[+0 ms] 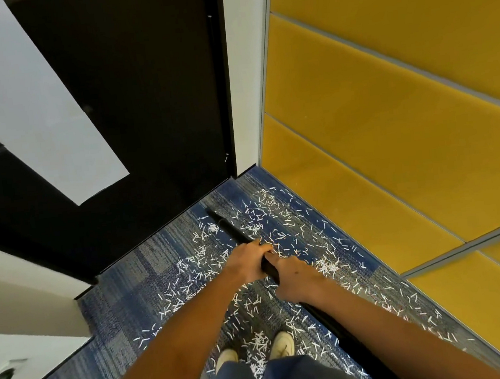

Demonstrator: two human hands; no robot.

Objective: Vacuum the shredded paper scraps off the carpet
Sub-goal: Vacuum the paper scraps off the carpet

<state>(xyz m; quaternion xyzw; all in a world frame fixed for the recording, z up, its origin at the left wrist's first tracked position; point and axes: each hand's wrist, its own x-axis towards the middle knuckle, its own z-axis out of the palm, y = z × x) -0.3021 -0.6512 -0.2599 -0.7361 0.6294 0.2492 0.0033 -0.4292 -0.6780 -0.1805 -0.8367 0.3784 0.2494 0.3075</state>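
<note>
Head view: both hands on the black vacuum wand (231, 231), tip down near the door (141, 108), center frame.

Left hand (247, 263) grips the wand fwd, fingers curled round it. Right hand (295, 278) wraps it just behind, the two almost touching. The wand runs diagonally from lower right up to its tip at frame center, on or just over the carpet (135, 281); can't tell which. Paper scraps (327, 266) lie thick from the center to the lower right, along the yellow wall panels (376, 145) and round the shoes (282, 345). Judged: the wand is stiff, fairly light and smooth, so a two-hand mid-shaft hold suits steering. The scraps are featherlight, flimsy and prob. cling to the pile, so slow passes are needed.
</note>
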